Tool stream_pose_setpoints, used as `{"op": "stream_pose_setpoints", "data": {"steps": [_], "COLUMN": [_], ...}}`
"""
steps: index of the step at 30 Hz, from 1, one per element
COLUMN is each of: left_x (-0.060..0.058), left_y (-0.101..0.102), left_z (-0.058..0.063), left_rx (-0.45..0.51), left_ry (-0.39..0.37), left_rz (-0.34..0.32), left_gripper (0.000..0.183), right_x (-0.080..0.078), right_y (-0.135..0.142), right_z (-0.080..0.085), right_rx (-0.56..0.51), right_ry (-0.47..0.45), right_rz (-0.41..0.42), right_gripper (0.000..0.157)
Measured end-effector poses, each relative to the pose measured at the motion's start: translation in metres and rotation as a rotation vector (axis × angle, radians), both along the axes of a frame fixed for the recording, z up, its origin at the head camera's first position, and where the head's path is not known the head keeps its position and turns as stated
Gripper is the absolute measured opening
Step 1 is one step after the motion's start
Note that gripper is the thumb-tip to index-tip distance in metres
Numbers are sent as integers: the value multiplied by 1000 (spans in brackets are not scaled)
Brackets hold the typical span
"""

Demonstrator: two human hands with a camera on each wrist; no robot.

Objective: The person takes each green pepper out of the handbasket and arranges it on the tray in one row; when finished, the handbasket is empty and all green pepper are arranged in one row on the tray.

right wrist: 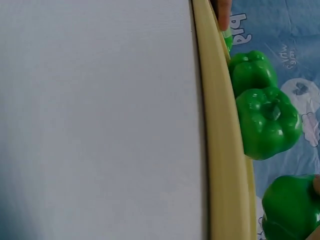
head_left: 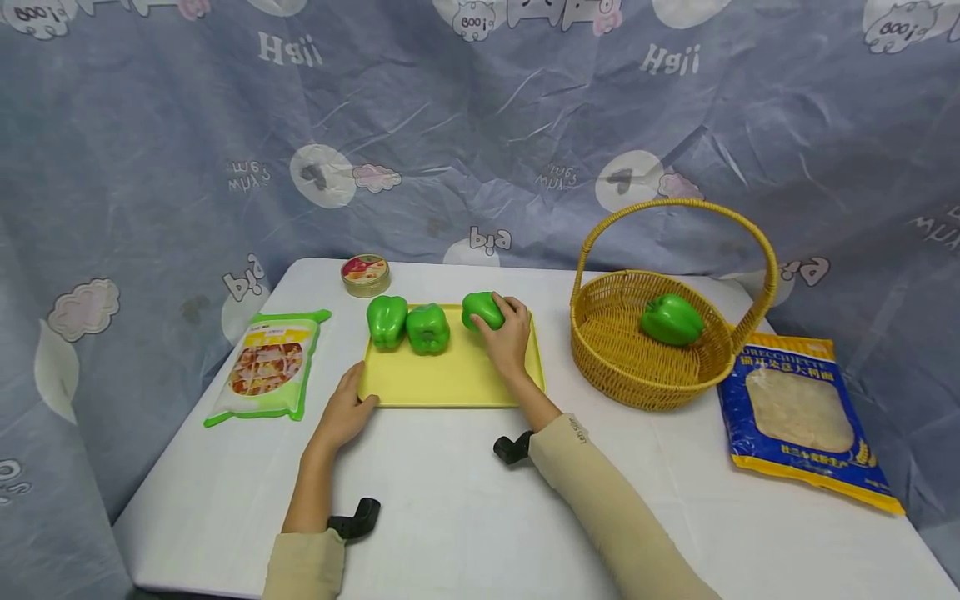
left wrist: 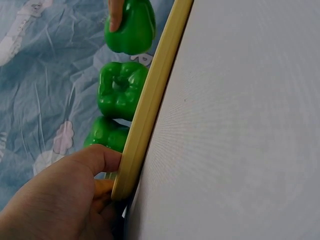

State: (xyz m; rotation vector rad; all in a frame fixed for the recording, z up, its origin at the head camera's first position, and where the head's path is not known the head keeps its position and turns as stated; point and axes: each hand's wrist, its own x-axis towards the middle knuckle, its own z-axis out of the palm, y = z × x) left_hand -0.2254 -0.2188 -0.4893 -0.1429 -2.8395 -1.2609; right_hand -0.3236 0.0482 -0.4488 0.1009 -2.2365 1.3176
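Observation:
A yellow tray [head_left: 442, 379] lies on the white table, and my left hand [head_left: 347, 410] holds its near left corner. In the left wrist view the thumb of that hand [left wrist: 60, 192] presses on the rim [left wrist: 150, 107] with fingers under it. My right hand [head_left: 510, 337] grips a green bell pepper [head_left: 481, 309] over the tray's far right part. That pepper [right wrist: 290, 206] shows at the lower right of the right wrist view. Two more green bell peppers, one at the far left corner [head_left: 387, 321] and one beside it [head_left: 428, 330], sit close together on the tray.
Right of the tray stands a yellow wicker basket [head_left: 637, 387] with a tall handle and one green bell pepper [head_left: 672, 320] inside. A blue pasta bag [head_left: 802, 417] lies beyond it. To the left are a green-edged food packet [head_left: 270, 367] and a round tin [head_left: 365, 276].

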Motion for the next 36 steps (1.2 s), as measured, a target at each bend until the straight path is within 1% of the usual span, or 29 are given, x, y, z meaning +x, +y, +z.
{"op": "stream_pose_setpoints", "data": {"steps": [5,10,17,24,27,36], "left_x": [0,-1,-1,0,0,2], "left_y": [1,1,1,1,1,1], "left_z": [1,1,0,0,1,1], "left_rx": [-1,-5,-4,1,0,3], "left_ry": [4,19,6,3,3,4], "left_rz": [2,-5,-10,-10,-8,-2], "left_gripper": [69,68,68,68,68,68], "right_x": [-1,0,0,6,7,8], "right_y": [-4,-7,-13,-23,-26,-26], "right_z": [-14,-20,-23,-23,-22,-23], "right_rx": [-25,-39,-19,13,26,36], "right_ry": [-57,-62,-79,-123,-126,-95], "right_rz": [-9,4,16,66,61,43], "right_gripper": [59,60,60,68,68,65]}}
